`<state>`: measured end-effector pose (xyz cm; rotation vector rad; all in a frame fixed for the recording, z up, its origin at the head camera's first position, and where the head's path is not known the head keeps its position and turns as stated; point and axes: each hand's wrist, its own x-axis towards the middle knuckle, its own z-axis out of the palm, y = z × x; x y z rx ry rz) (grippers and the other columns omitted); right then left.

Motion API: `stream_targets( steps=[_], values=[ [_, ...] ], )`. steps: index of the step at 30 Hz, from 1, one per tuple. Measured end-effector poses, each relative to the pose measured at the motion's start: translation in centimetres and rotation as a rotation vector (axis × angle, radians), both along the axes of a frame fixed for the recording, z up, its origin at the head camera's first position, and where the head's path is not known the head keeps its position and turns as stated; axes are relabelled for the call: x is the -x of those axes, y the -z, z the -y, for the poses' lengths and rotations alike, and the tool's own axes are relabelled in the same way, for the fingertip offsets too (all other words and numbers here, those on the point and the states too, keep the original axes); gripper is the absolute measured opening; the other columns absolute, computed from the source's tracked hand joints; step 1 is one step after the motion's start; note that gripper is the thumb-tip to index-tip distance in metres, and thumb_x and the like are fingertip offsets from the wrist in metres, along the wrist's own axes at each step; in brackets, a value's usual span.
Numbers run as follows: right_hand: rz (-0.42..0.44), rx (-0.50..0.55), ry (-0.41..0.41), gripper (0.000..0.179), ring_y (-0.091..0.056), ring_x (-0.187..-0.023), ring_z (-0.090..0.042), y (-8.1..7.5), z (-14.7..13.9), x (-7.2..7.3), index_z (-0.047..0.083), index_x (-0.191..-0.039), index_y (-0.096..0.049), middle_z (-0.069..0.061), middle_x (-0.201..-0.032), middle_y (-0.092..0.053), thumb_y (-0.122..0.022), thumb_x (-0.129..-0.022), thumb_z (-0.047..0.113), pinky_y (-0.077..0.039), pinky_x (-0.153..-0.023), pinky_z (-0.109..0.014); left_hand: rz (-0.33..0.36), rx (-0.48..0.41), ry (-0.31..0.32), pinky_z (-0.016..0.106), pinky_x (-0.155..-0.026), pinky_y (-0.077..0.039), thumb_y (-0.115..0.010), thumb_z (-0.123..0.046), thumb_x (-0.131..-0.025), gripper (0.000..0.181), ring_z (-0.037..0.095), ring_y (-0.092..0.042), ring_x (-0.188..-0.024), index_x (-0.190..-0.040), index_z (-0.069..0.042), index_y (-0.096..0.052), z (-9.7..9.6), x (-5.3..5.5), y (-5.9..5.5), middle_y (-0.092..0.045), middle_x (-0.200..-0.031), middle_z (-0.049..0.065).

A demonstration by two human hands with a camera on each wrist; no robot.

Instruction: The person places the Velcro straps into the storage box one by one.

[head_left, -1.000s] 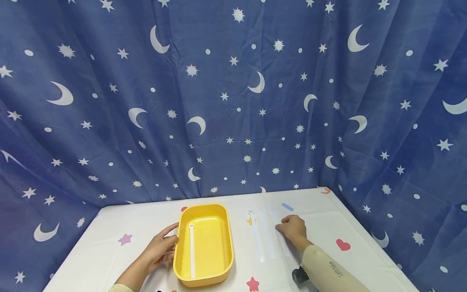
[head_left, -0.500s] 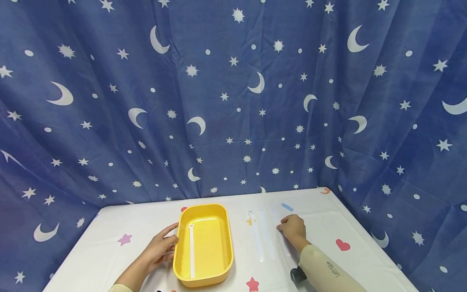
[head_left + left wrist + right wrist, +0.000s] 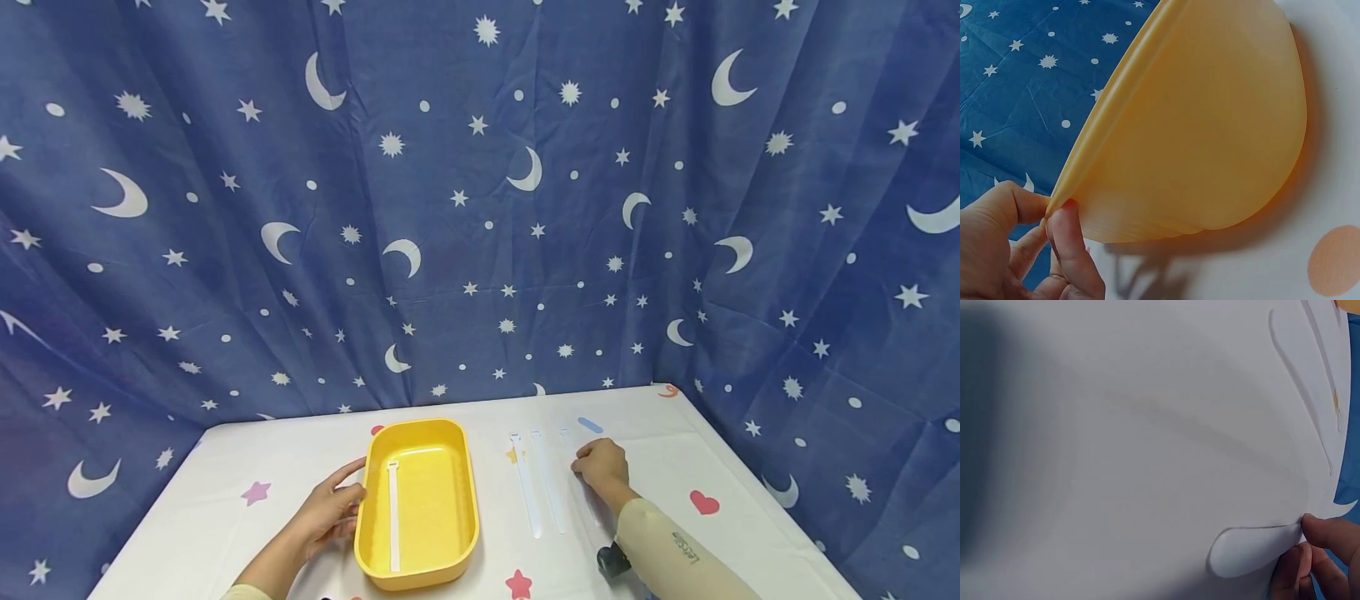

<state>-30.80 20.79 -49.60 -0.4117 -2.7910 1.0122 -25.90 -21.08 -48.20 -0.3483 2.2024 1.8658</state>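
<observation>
My left hand (image 3: 327, 507) pinches the left rim of a yellow tray (image 3: 422, 577), thumb and fingers on either side of the edge in the left wrist view. Inside the tray, toward its left wall, lies one white strap with a slotted head (image 3: 394, 517). To the right, my right hand (image 3: 604, 471) holds another white strap (image 3: 1254, 550) between thumb and fingers, low over the tabletop. The rounded end of that strap sticks out from the fingers in the right wrist view. Two more white straps lie side by side between tray and hand, a left one (image 3: 527, 487) and a right one (image 3: 550, 483).
The table wears a white cloth (image 3: 637, 417) with printed stars and hearts. A dark object (image 3: 613, 562) sits below my right forearm. Behind and at the sides hangs a blue curtain (image 3: 450, 250) with moons and stars.
My right hand has shifted slightly to the right, and the strap in it has moved the same way. My left hand and the tray stay in place.
</observation>
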Motion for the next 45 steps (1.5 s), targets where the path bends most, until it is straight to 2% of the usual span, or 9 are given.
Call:
stream_targets(
  steps=[11,23,31,38,45],
  values=[
    [0.001,0.026,0.005,0.014,-0.061,-0.075,-0.026,0.1,-0.2,0.3,0.0,-0.082,-0.071,-0.012,-0.079,-0.068,-0.078,-0.071,0.007,-0.054,-0.071,-0.041,0.004,0.004,-0.004,0.019,-0.049,-0.05,-0.059,-0.012,-0.083,0.068,0.008,-0.047,-0.058,-0.148,-0.017,-0.042,0.0,0.0,0.0,-0.052,-0.073,0.001],
    [0.046,0.067,0.026,0.017,-0.06,-0.074,-0.025,-0.2,-0.2,0.8,-0.003,-0.084,-0.07,-0.014,-0.081,-0.067,-0.078,-0.071,0.004,-0.053,-0.063,-0.032,0.004,0.013,-0.007,0.021,-0.051,-0.053,-0.059,-0.012,-0.084,0.067,0.009,-0.051,-0.061,-0.148,-0.017,-0.042,-0.1,-0.1,-0.3,-0.055,-0.078,0.004],
    [0.053,0.093,0.029,0.015,-0.058,-0.063,-0.018,0.1,0.0,1.0,-0.003,-0.083,-0.07,-0.01,-0.073,-0.066,-0.078,-0.072,0.002,-0.049,-0.054,-0.024,0.007,0.01,-0.006,0.02,-0.051,-0.053,-0.059,-0.012,-0.084,0.067,0.009,-0.051,-0.059,-0.148,-0.017,-0.042,0.0,0.0,-0.1,-0.055,-0.076,0.003],
    [0.033,0.109,0.007,0.013,-0.056,-0.055,-0.013,0.4,-0.1,1.3,-0.002,-0.081,-0.071,-0.006,-0.065,-0.064,-0.077,-0.07,0.002,-0.046,-0.049,-0.021,-0.003,-0.039,0.035,0.019,-0.048,-0.05,-0.057,-0.01,-0.084,0.069,0.007,-0.047,-0.055,-0.15,-0.015,-0.037,0.1,0.0,-0.2,-0.052,-0.072,0.002],
    [0.073,0.184,0.008,0.013,-0.057,-0.05,-0.012,0.6,-0.4,1.7,-0.002,-0.084,-0.071,-0.005,-0.062,-0.064,-0.076,-0.072,0.001,-0.048,-0.047,-0.021,0.001,-0.036,0.017,0.019,-0.048,-0.05,-0.058,-0.01,-0.084,0.068,0.008,-0.048,-0.056,-0.149,-0.016,-0.04,0.1,0.0,-0.1,-0.053,-0.072,0.002]
  ],
)
